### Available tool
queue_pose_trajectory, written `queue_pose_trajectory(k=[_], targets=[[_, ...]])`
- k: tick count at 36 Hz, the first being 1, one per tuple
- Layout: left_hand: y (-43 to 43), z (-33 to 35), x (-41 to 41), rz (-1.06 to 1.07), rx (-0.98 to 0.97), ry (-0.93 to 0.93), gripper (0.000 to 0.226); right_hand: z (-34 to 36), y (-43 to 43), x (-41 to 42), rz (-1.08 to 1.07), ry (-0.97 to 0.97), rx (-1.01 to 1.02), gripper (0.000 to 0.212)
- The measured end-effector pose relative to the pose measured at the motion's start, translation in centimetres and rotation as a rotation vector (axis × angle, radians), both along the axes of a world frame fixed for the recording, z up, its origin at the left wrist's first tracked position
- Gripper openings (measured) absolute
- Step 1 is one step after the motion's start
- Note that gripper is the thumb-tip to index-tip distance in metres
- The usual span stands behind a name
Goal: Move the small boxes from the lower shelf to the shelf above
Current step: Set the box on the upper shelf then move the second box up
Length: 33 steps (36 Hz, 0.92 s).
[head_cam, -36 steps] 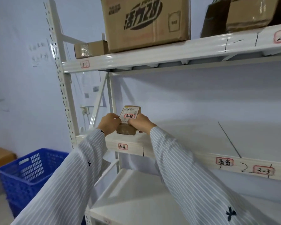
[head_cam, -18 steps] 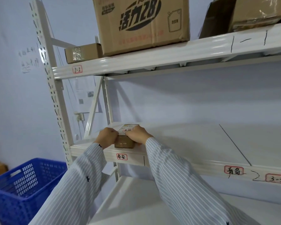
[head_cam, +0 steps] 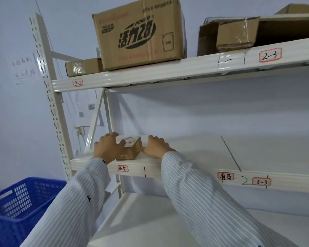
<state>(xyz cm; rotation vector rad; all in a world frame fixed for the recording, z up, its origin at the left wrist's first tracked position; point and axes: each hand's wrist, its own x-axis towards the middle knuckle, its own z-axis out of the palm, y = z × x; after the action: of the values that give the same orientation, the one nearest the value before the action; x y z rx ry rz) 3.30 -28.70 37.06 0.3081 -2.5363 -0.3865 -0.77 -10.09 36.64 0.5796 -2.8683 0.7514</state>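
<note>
Judging by its look, the small cardboard box (head_cam: pixel 130 148) should be light and stiff, with slick tape, best taken by its two short sides. It sits at the front edge of the middle shelf (head_cam: pixel 185 172). My left hand (head_cam: pixel 108 148) touches its left side with fingers spread; my right hand (head_cam: pixel 156 147) lies loosely curled beside its right side, neither gripping.

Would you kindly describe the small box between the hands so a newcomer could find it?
On the white rack's middle shelf, at its left front corner, a small box lies flat. Unlike the cartons above, it is palm-sized, with a white label on top.
</note>
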Motion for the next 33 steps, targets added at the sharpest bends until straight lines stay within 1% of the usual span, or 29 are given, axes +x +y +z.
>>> queue_pose_trajectory(k=[4, 8, 10, 14, 19, 26, 29, 33], targets=[[4.2, -0.1, 2.0, -0.040, -0.065, -0.003, 0.054, -0.4, 3.4, 2.4, -0.018, 0.068, 0.096, 0.058], [9.1, -1.0, 4.3, -0.086, -0.128, -0.012, 0.053, -1.2, 7.6, 5.3, -0.047, 0.124, 0.139, 0.056], [11.5, -1.8, 5.3, -0.120, -0.152, -0.023, 0.058, -1.8, 9.8, 6.8, -0.062, 0.138, 0.163, 0.056], [16.3, -4.4, 7.2, -0.162, -0.164, -0.026, 0.063, -3.2, 14.9, 9.9, -0.103, 0.167, 0.198, 0.058], [23.0, -7.9, 9.6, -0.263, -0.131, -0.058, 0.063, -5.9, 21.9, 13.7, -0.158, 0.191, 0.237, 0.059], [32.0, -13.4, 12.7, -0.422, -0.190, -0.075, 0.062, -11.4, 30.4, 18.2, -0.237, 0.227, 0.239, 0.066], [34.9, -15.9, 13.7, -0.461, -0.210, -0.114, 0.061, -14.4, 33.1, 19.5, -0.259, 0.206, 0.261, 0.066], [37.2, -19.2, 14.4, -0.492, -0.210, -0.204, 0.062, -18.5, 35.7, 20.3, -0.302, 0.087, 0.310, 0.071]])
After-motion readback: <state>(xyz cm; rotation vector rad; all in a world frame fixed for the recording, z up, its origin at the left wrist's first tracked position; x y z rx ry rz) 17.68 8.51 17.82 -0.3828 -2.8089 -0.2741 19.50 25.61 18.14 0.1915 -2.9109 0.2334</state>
